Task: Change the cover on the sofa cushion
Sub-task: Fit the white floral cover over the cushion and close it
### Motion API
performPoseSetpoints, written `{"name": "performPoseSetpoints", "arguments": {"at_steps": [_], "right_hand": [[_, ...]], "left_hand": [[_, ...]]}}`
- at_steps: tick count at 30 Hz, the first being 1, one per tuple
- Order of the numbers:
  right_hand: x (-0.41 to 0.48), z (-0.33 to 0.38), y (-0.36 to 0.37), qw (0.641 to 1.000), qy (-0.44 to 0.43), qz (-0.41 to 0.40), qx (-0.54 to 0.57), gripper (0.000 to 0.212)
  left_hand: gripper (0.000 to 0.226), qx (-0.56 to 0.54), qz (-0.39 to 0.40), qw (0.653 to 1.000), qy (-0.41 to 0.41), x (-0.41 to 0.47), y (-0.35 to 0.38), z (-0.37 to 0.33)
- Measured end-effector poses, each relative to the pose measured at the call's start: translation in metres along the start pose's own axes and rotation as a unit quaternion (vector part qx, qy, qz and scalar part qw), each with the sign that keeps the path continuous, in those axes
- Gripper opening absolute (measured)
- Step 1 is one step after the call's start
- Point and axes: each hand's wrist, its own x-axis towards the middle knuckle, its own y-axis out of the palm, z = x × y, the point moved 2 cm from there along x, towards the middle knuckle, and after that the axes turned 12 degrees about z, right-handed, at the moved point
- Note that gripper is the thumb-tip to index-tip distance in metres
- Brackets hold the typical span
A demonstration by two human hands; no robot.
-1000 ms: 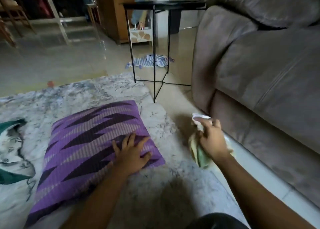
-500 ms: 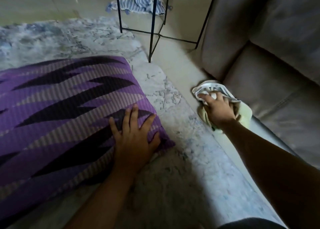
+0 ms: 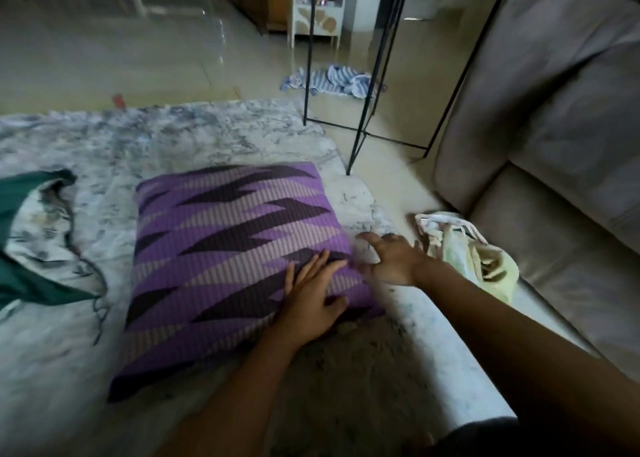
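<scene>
The left hand (image 3: pixel 313 295) is laid palm-down on the near right corner of the purple cushion (image 3: pixel 228 248), its fingers spread and pointed away from the body, the thumb set out toward the cushion's right edge. The left forearm is stretched up from the lower middle of the view. The right hand (image 3: pixel 391 257) is held open just beside the cushion's right edge, fingers splayed and blurred, nothing gripped. The right arm is extended from the lower right.

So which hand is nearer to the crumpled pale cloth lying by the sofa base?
The right hand. It hovers open just left of the pale cloth, not touching it. The left hand lies flat on the purple cushion, farther from the cloth.
</scene>
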Motion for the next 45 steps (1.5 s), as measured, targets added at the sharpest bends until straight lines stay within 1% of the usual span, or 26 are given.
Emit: {"name": "performPoseSetpoints", "arguments": {"at_steps": [2,4,6,8,9,10,12,13,15,19,21,22,24,27,28,29,30,31,33,34,35,37,39,41,43,45], "right_hand": [[-0.013,0.032,0.008,0.989,-0.062,0.033,0.127,0.088],[-0.023,0.055,0.029,0.966,-0.087,0.058,0.235,0.095],[-0.029,0.069,0.057,0.945,-0.073,0.04,0.316,0.102],[-0.022,0.068,0.085,0.94,-0.04,-0.004,0.339,0.104],[-0.021,0.07,0.091,0.943,-0.042,-0.014,0.33,0.101],[-0.026,0.075,0.092,0.943,-0.053,-0.021,0.327,0.098],[-0.04,0.086,0.085,0.942,-0.071,-0.041,0.326,0.088],[-0.047,0.091,0.082,0.945,-0.069,-0.05,0.315,0.084],[-0.056,0.098,0.08,0.953,-0.048,-0.063,0.291,0.081],[-0.085,0.102,0.079,0.964,-0.024,-0.065,0.256,0.078],[-0.104,0.095,0.074,0.971,-0.038,-0.054,0.231,0.078],[-0.114,0.091,0.072,0.973,-0.05,-0.044,0.223,0.078],[-0.137,0.084,0.068,0.977,-0.059,-0.011,0.207,0.08],[-0.171,0.073,0.07,0.989,-0.031,0.052,0.134,0.082],[-0.178,0.07,0.071,0.993,-0.014,0.056,0.104,0.079],[-0.182,0.071,0.072,0.997,0.01,0.042,0.07,0.074],[-0.185,0.079,0.071,0.999,0.026,0.014,0.033,0.069],[-0.184,0.094,0.071,0.999,0.024,-0.019,0.008,0.069],[-0.171,0.136,0.077,0.996,-0.064,-0.061,0.014,0.08],[-0.161,0.158,0.085,0.991,-0.112,-0.059,0.034,0.085],[-0.153,0.18,0.093,0.989,-0.136,-0.045,0.032,0.083],[-0.143,0.214,0.099,0.989,-0.143,-0.021,-0.029,0.066],[-0.132,0.242,0.089,0.983,-0.164,-0.068,-0.05,0.05],[-0.118,0.28,0.071,0.974,-0.199,-0.107,-0.022,0.045],[-0.096,0.325,0.061,0.961,-0.256,-0.101,0.012,0.04],[-0.074,0.369,0.062,0.948,-0.311,-0.071,0.016,0.035]], "left_hand": [[0.063,-0.039,-0.022,0.999,0.02,-0.026,-0.016,0.007],[0.067,-0.017,-0.063,0.998,-0.006,-0.057,-0.038,0.02],[0.071,0.023,-0.122,0.989,-0.082,-0.087,-0.066,0.039],[0.083,0.037,-0.157,0.96,-0.229,-0.119,-0.091,0.073],[0.093,0.007,-0.157,0.941,-0.301,-0.136,-0.1,0.092],[0.103,-0.055,-0.151,0.927,-0.339,-0.154,-0.105,0.111],[0.114,-0.181,-0.132,0.924,-0.31,-0.179,-0.102,0.136],[0.115,-0.204,-0.119,0.93,-0.283,-0.187,-0.096,0.138],[0.108,-0.193,-0.12,0.939,-0.257,-0.194,-0.083,0.13],[0.099,-0.283,-0.154,0.918,-0.231,-0.205,-0.076,0.103],[0.095,-0.326,-0.146,0.909,-0.215,-0.217,-0.081,0.096],[0.093,-0.332,-0.132,0.911,-0.206,-0.223,-0.085,0.093],[0.091,-0.31,-0.064,0.93,-0.188,-0.237,-0.099,0.081],[0.088,-0.262,0.105,0.946,-0.157,-0.263,-0.128,0.073],[0.086,-0.253,0.154,0.943,-0.154,-0.272,-0.136,0.074],[0.084,-0.246,0.177,0.94,-0.155,-0.281,-0.144,0.077],[0.082,-0.239,0.176,0.941,-0.161,-0.288,-0.15,0.08],[0.08,-0.224,0.145,0.947,-0.179,-0.292,-0.157,0.084],[0.071,-0.18,0.054,0.956,-0.225,-0.293,-0.17,0.098],[0.068,-0.169,0.03,0.954,-0.245,-0.293,-0.175,0.107],[0.069,-0.161,0.02,0.952,-0.259,-0.295,-0.176,0.119],[0.086,-0.132,0.044,0.936,-0.323,-0.302,-0.172,0.151],[0.108,-0.091,0.097,0.9,-0.416,-0.312,-0.152,0.204],[0.124,-0.079,0.142,0.86,-0.483,-0.321,-0.128,0.23],[0.128,-0.104,0.128,0.848,-0.504,-0.314,-0.112,0.223],[0.122,-0.135,0.061,0.835,-0.53,-0.304,-0.102,0.206]]}}
